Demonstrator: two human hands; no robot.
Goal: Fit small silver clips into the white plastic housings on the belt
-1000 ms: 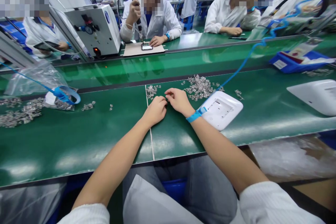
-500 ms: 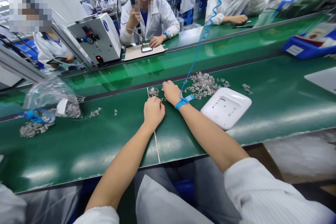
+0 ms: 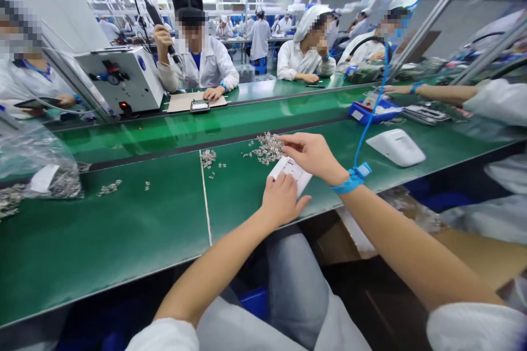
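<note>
My left hand (image 3: 284,197) lies over the near left part of a white plastic housing (image 3: 302,178), fingertips on its face and thumb spread off to the side. The housing is flat on the green table, partly covered by both hands. My right hand (image 3: 315,154) is above its far edge, with index finger and thumb apart at the side of a heap of small clear, shiny parts (image 3: 267,148). Nothing shows between those fingers. A blue wrist strap (image 3: 349,180) with a coiled cord is on my right wrist.
A smaller heap of parts (image 3: 208,158) is by the white line on the green table (image 3: 144,230). A plastic bag of parts (image 3: 61,178) is at left. On the right are another white housing (image 3: 397,147) and a blue tray (image 3: 376,115). Co-workers in white coats sit opposite.
Both hands have moved from the small heap to the white housing and the larger heap on the right. My view has turned right, showing more of the table there.
</note>
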